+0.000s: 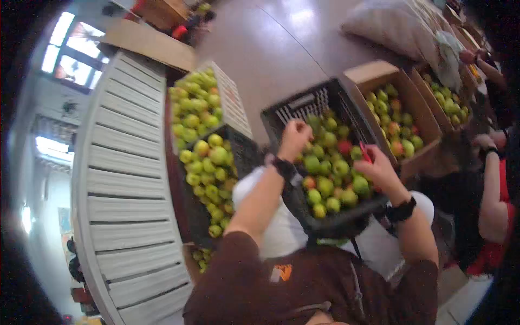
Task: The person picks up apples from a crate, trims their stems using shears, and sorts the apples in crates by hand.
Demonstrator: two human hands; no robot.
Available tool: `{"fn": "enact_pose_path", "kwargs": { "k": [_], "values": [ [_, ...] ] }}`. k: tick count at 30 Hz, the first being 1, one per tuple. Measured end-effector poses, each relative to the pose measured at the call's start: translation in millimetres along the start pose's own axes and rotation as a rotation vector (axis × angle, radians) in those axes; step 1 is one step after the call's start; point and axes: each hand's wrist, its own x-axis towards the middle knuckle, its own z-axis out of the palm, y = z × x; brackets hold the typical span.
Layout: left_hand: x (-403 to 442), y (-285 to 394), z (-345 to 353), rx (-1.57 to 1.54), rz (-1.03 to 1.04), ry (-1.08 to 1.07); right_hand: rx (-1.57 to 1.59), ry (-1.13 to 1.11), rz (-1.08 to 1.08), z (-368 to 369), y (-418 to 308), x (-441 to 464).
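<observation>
A black plastic crate (311, 221) stands in front of the person, holding many green and reddish apples (325, 187). Over the crate's left part is my left hand (296, 140), its fingers curled together; whatever they may hold is too small to make out. On the right side, my right hand (377, 167) grips a small red tool (365, 153) above the apples. Dark bands circle both wrists.
To the left are a white crate (234, 97) and a dark crate (244, 149) of apples, beside a white slatted surface (130, 168). Cardboard boxes (374, 71) of apples stand at the right. Another person's arm (490, 200) is at the far right. A large sack (387, 27) lies behind.
</observation>
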Motion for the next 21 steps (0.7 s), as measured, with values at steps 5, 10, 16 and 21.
{"fn": "enact_pose_path", "kwargs": {
  "k": [5,10,16,21],
  "values": [
    [7,-64,9,0.356,0.071,-0.054,-0.218,0.05,-0.121,15,-28,-9],
    [20,-125,43,0.654,-0.077,-0.342,-0.224,-0.008,-0.034,9,-50,-23],
    [-40,-182,104,0.878,-0.114,-0.623,-0.207,0.047,-0.025,0,-46,-16],
    [-64,-229,130,1.024,-0.158,-0.626,-0.161,0.038,-0.064,0,-44,-15]
  ]
}}
